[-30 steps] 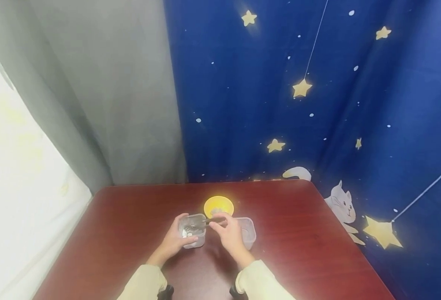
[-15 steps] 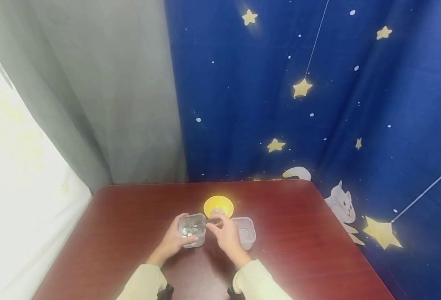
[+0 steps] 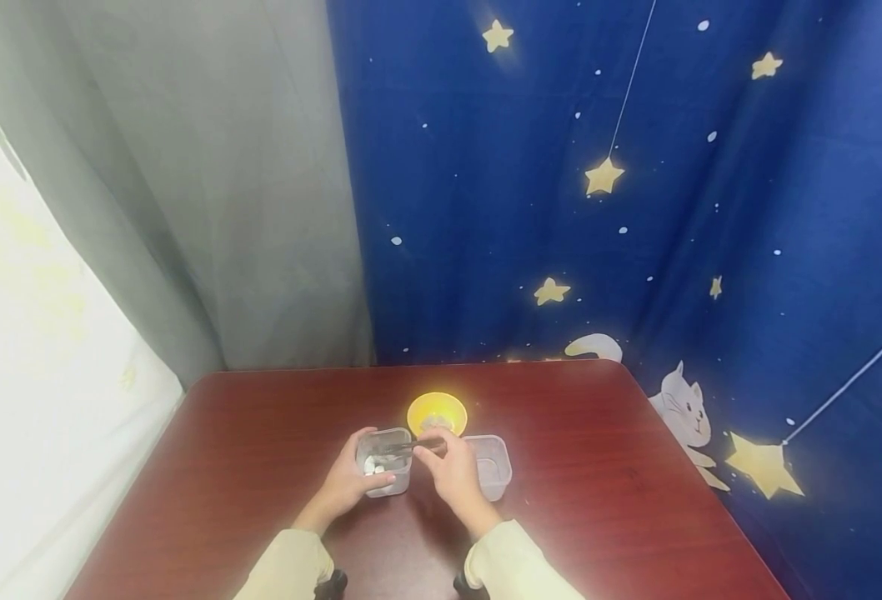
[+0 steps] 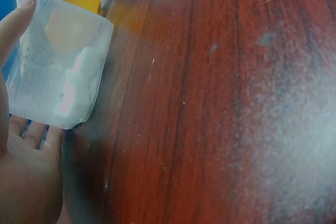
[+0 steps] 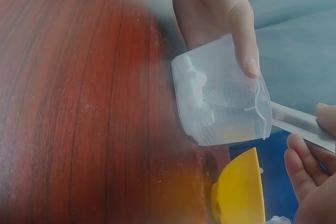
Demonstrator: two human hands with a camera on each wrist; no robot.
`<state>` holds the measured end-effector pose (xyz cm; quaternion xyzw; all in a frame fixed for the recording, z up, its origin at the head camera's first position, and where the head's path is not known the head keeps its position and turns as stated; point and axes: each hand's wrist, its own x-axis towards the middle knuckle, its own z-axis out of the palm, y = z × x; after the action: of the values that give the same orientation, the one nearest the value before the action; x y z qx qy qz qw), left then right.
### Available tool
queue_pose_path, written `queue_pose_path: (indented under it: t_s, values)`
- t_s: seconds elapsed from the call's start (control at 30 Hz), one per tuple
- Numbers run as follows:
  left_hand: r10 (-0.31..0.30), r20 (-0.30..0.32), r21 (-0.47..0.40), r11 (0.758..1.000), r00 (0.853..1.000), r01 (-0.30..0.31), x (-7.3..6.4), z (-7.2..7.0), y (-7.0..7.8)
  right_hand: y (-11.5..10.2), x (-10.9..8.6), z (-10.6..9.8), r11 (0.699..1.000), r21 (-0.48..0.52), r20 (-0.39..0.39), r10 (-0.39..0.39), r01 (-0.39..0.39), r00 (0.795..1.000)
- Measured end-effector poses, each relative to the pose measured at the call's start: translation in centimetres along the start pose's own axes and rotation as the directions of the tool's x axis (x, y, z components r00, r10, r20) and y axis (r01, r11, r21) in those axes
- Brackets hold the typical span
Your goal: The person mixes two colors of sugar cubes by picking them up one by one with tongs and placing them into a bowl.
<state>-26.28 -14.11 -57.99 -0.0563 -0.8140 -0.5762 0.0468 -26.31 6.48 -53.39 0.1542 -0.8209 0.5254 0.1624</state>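
Note:
My left hand (image 3: 345,477) grips a clear plastic container (image 4: 58,66), with the thumb at its rim and the fingers round the far side. Several white pieces (image 5: 190,85) lie heaped against one inner wall. From the right, my right hand (image 3: 456,475) pinches a pair of metal tongs (image 5: 302,123). The tongs' ends reach inside the container, where the plastic blurs them in the right wrist view; I cannot tell whether they hold a piece. Just beyond the hands stands a yellow bowl (image 3: 438,406) with something pale in it.
A second clear container (image 3: 495,467) stands on the table (image 3: 598,483) at the right, partly behind my right hand. A grey curtain (image 3: 261,208) and a blue star-patterned curtain (image 3: 471,208) hang behind the table's far edge.
The tongs have shifted within the container and their slotted end no longer shows; more white pieces are visible. My right hand has moved slightly left. The left hand and container stay put.

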Motion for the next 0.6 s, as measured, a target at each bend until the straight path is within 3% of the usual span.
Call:
queue_pose_path:
  t_s: [0.33,0.6]
  values:
    - [0.007,0.000,-0.023,1.000,1.000,-0.007,-0.02,0.10,0.07,-0.16,0.20,-0.19,0.998,-0.045,0.029,-0.041,0.042,0.999]
    - [0.009,-0.006,-0.023,1.000,1.000,-0.009,0.03,0.16,-0.10,-0.11,0.50,-0.41,0.972,-0.165,0.058,-0.158,0.166,0.986]
